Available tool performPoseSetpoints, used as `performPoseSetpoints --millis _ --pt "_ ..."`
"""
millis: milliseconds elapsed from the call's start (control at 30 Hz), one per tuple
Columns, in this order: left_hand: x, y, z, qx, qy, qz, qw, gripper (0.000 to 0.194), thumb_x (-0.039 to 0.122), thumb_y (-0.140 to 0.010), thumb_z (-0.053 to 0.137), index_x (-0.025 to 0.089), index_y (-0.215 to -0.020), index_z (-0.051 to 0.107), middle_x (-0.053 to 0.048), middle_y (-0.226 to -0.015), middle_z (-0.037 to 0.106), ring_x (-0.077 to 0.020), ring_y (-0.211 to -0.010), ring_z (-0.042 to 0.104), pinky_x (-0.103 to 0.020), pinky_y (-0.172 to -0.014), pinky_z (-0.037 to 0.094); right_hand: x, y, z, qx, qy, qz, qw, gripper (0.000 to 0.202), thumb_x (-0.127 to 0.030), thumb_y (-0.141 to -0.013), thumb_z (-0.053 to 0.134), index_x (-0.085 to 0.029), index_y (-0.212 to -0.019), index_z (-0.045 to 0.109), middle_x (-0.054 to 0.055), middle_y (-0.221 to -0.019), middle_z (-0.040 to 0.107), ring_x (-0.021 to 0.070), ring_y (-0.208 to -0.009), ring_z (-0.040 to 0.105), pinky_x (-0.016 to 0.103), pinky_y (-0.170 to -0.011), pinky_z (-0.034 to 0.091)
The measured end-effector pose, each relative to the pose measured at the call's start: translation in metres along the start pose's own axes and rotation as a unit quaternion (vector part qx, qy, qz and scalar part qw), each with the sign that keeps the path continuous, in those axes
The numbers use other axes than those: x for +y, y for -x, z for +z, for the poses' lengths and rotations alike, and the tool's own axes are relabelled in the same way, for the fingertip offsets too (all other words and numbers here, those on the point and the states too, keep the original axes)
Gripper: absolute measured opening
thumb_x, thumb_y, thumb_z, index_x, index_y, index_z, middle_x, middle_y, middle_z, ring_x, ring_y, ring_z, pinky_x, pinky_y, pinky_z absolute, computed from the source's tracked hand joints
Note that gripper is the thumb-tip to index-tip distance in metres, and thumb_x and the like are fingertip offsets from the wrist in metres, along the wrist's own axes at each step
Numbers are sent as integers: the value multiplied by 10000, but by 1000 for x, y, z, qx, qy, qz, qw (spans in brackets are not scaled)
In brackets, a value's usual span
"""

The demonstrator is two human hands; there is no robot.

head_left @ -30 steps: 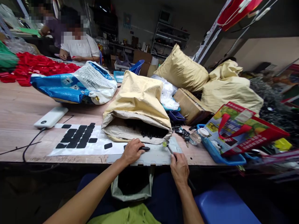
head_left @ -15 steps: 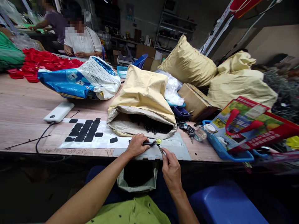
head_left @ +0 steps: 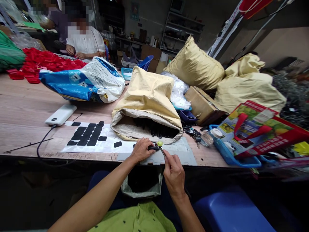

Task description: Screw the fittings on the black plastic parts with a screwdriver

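At the table's front edge my left hand [head_left: 142, 150] is closed, pinching a small dark black piece [head_left: 152, 148] against the grey board [head_left: 188, 154]. What kind of piece it is cannot be made out. My right hand [head_left: 174, 172] grips the thin metal handle of a small hammer [head_left: 160, 144] with a round yellow-green head. That head is right at the tip of the black piece; whether they touch is unclear. Just behind both hands lies a beige sack [head_left: 147, 93], its mouth facing me, with black pieces [head_left: 159, 129] inside.
Left are black rounded patches [head_left: 88, 133] on a white sheet, a white power bank [head_left: 61, 115] with a cable, and a blue-white bag [head_left: 84, 80]. Right stand a blue basket [head_left: 224, 151] and a red shopping bag [head_left: 256, 129]. An open sack [head_left: 142, 194] hangs below the edge. A co-worker [head_left: 84, 42] sits opposite.
My right hand has shifted left with the hammer, bringing its yellow-green head closer to the left hand's black piece. The left hand has stayed nearly in place.
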State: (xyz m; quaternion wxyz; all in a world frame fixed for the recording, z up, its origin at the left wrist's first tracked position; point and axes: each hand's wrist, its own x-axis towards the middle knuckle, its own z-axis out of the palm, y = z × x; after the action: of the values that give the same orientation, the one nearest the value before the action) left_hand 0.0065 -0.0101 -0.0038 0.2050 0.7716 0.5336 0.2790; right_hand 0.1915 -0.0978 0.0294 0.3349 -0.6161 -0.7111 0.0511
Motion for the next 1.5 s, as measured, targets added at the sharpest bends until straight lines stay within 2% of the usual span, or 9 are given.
performPoseSetpoints --millis 233,400,600,733,833,933,1233,1367,1500 --pt "3 1 -3 0 9 -3 1000 195 300 -772 784 251 -956 743 -27 -941 676 -240 -960 574 -372 -857 411 6 -3 1 -13 7 22 1000 374 -296 -1019 435 -286 -1298 685 50 -943 648 187 -812 638 276 -719 462" --pt "1 1 -4 -6 26 -13 1000 167 253 -783 740 238 -950 744 -32 -939 687 -243 -962 581 -377 -868 414 46 -18 -10 47 110 73 990 344 -268 -991 495 -283 -1254 715 45 -911 635 190 -783 591 293 -674 403" --pt "-4 1 -5 -22 51 6 998 158 292 -909 627 241 -1000 745 -22 -983 715 -227 -963 576 -374 -872 397 85 -29 -8 45 212 39 975 326 -134 -912 546 -244 -1116 775 85 -893 634 236 -872 527 338 -743 382" --pt "-6 1 -3 -30 38 9 999 210 316 -964 559 239 -1034 741 -24 -1016 714 -226 -974 564 -382 -887 382 69 -34 -4 63 135 24 989 312 -158 -904 540 -228 -1128 745 99 -973 635 262 -953 531 363 -793 424" --pt "-7 1 -3 -35 25 14 999 244 331 -991 516 237 -1050 733 -28 -1025 704 -227 -983 557 -381 -889 375 47 -40 5 -13 -56 9 998 411 -204 -903 543 -211 -1305 628 71 -969 636 199 -814 573 310 -726 481" --pt "-6 1 -4 -42 12 21 999 277 350 -1011 474 233 -1030 724 -32 -1017 696 -224 -971 549 -376 -880 373 30 -47 20 -116 -175 12 978 488 -245 -860 616 -192 -1343 564 26 -893 644 146 -649 554 276 -646 484" --pt "-7 1 -5 -70 -16 36 997 370 367 -1045 381 204 -881 670 -36 -945 680 -220 -932 518 -378 -862 352 23 -61 36 -170 -89 -37 981 179 -332 -831 710 -225 -965 659 -4 -775 658 159 -668 564 268 -648 401" --pt "-7 1 -5 -74 -20 39 996 384 365 -1046 378 200 -832 650 -34 -897 664 -219 -905 510 -383 -845 342 25 -62 38 -167 -82 -99 978 179 -390 -952 582 -219 -914 621 11 -797 638 168 -733 582 269 -682 387" --pt "-6 2 -4 -67 -11 32 997 360 340 -1035 393 204 -815 643 -32 -889 655 -221 -912 505 -392 -843 333 22 -63 45 -140 -83 -138 977 198 -307 -990 485 -212 -842 576 33 -812 602 180 -780 563 280 -713 381"
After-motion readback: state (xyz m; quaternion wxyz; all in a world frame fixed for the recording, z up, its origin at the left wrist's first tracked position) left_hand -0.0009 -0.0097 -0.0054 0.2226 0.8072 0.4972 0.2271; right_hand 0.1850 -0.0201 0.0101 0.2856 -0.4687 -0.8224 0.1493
